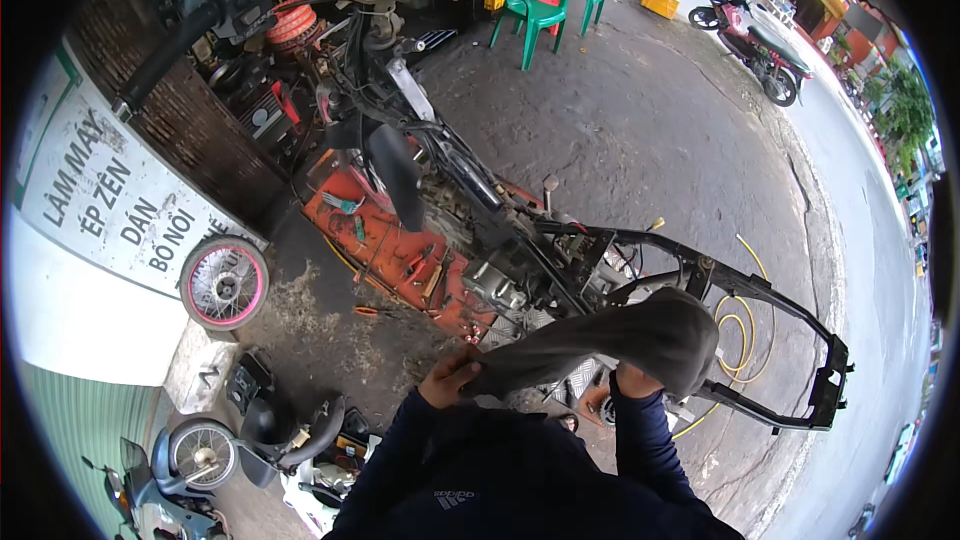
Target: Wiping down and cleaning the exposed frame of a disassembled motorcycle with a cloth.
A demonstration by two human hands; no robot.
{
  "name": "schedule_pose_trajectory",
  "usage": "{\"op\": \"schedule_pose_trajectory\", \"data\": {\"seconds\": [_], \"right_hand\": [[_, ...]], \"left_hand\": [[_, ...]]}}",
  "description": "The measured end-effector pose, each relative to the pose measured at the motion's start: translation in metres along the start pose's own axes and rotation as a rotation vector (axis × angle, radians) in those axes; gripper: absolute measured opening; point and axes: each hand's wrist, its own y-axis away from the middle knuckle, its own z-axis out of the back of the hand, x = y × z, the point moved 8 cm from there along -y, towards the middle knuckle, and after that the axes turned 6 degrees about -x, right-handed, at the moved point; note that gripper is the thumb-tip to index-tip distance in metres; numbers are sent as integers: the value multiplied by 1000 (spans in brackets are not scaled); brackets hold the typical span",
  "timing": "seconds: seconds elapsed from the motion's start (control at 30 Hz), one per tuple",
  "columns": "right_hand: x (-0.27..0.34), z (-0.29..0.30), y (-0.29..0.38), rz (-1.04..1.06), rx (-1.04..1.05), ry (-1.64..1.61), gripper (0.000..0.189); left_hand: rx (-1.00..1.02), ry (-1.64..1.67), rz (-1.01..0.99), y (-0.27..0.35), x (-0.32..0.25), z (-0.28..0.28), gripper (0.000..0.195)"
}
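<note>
Between my hands is a long dark grey piece (pixel 600 330) with a smooth, cloth-like surface. It is narrow at its left end, broad and rounded at its right; I cannot tell whether it is a seat, a cover or cloth. My left hand (pixel 451 379) grips the narrow end. My right hand (pixel 637 380) reaches under the broad end and holds it, its fingers hidden. Just beyond stands a stripped motorcycle with a bare black frame (pixel 806 319), its metal engine (pixel 495 285) exposed. The piece hides part of the frame.
An orange-red work platform (pixel 386 266) under the motorcycle bears several tools. Orange-handled pliers (pixel 366 310) lie on the ground. A yellow hose (pixel 739 334) coils at right. A pink-rimmed wheel (pixel 225 283) leans left; green plastic chairs (pixel 534 9) and a red motorcycle (pixel 750 45) stand farther off.
</note>
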Motion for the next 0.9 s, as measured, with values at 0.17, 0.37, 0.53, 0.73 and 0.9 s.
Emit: {"op": "schedule_pose_trajectory", "data": {"seconds": [0.17, 0.37, 0.53, 0.73, 0.9], "right_hand": [[96, -176, -52, 201, 365, -334, 15], [143, -413, -64, -76, 650, -297, 64], [149, -463, -86, 246, 113, -91, 38], [71, -452, -38, 176, 667, 146, 17], [20, -401, -46, 356, 541, 220, 13]], "left_hand": [[33, 21, -360, -21, -57, 58, 42], [41, 22, -195, -55, -107, 104, 48], [-221, 588, -409, -90, -206, 133, 47], [-490, 383, -567, -124, -180, 192, 35], [-818, 25, -944, -125, -241, 167, 27]]}}
